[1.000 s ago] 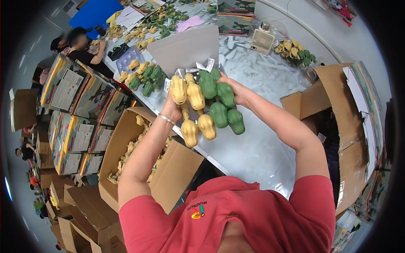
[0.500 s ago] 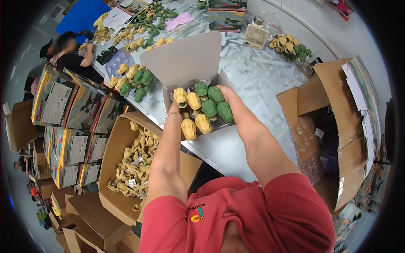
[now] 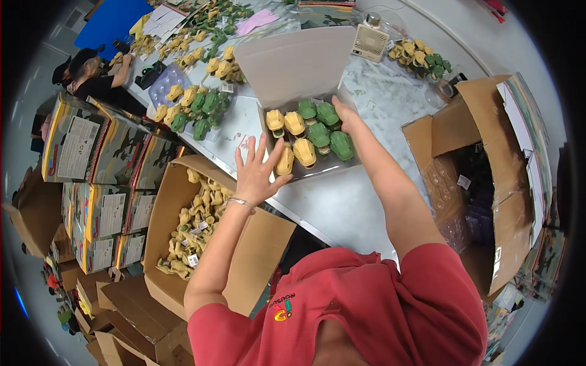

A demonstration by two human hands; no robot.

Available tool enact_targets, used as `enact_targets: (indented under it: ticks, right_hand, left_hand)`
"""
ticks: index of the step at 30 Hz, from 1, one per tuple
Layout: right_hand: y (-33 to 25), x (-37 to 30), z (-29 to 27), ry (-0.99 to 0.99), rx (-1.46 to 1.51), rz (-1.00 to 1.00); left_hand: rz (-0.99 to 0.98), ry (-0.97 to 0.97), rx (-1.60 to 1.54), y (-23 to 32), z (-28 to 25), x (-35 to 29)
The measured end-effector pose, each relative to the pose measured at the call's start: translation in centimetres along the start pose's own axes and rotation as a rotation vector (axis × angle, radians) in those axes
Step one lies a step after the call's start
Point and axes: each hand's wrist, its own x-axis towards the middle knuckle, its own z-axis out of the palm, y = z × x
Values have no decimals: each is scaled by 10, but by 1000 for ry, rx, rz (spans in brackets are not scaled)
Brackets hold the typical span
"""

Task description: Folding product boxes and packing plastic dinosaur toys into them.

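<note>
An open white box (image 3: 292, 64) stands on the table with its lid raised at the far side. Inside it sit yellow dinosaur-head toys (image 3: 294, 123) on the left and green dinosaur-head toys (image 3: 318, 135) on the right, in rows. My left hand (image 3: 255, 177) is open, fingers spread, at the box's near left corner beside the nearest yellow head. Against the right wall of the box rests my right hand (image 3: 347, 117), gripping that side; its outer fingers are partly hidden.
A carton of yellow toys (image 3: 204, 219) stands below the table's left edge. More toy heads (image 3: 201, 110) lie in a clear tray to the left. A brown carton (image 3: 452, 140) sits at right, near a small fan (image 3: 370, 43). Stacked printed boxes (image 3: 79, 140) and a person (image 3: 94, 85) are at far left.
My left hand has come out from the box's left side and spread its fingers. The box appears shifted to the right and turned slightly, with my right hand still on it.
</note>
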Motion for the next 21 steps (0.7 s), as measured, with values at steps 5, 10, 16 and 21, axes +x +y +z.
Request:
enact_targets:
  ticks: [5, 10, 16, 21]
  right_hand:
    - [-29, -85, 1, 54, -891, -831]
    - [43, -104, -6, 290, -1608, -1126]
    - [73, -82, -23, 219, -1487, -1092]
    - [62, -124, 11, 41, -1527, -1128]
  left_hand:
    - [83, 38, 141, -2, 22, 20]
    - [14, -54, 265, 36, 43, 46]
    - [-25, -199, 171, 48, 31, 50]
    - [-197, 241, -86, 20, 25, 32]
